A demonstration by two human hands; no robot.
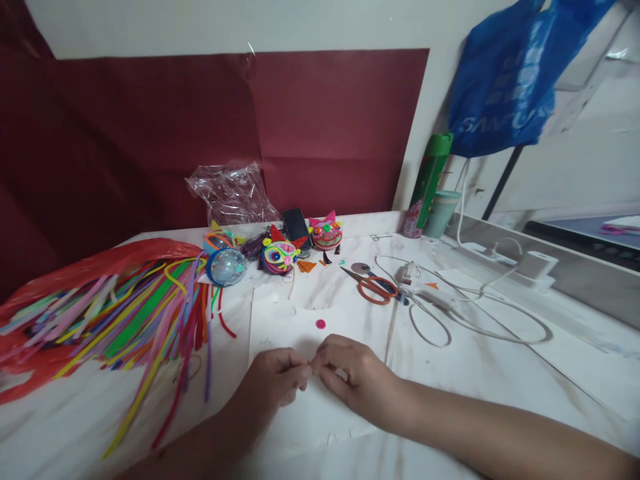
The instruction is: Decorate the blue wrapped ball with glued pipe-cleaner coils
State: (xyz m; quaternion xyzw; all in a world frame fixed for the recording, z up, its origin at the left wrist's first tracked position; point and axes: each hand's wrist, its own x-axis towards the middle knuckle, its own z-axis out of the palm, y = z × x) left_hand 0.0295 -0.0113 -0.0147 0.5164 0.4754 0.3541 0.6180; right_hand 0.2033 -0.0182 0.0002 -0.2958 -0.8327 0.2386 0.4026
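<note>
My left hand (277, 377) and my right hand (350, 373) meet fingertip to fingertip over a white paper sheet (300, 427). Both are closed in a pinch, and whatever lies between the fingertips is too small to make out. Just beyond them on the sheet is a small pink disc (321, 324). Orange-handled scissors (375, 290) lie open farther back, right of the sheet. Two decorated balls with faces, one yellow and blue (280, 257) and one pink (326, 233), sit near the wall.
Colourful fuzzy strips (145, 313) spread from a red bag (150, 250) at left, beside a clear dome (225, 267). A phone (296, 227) rests at the back. White cables (480, 327), a green can (433, 173) and a cup (441, 213) are at right.
</note>
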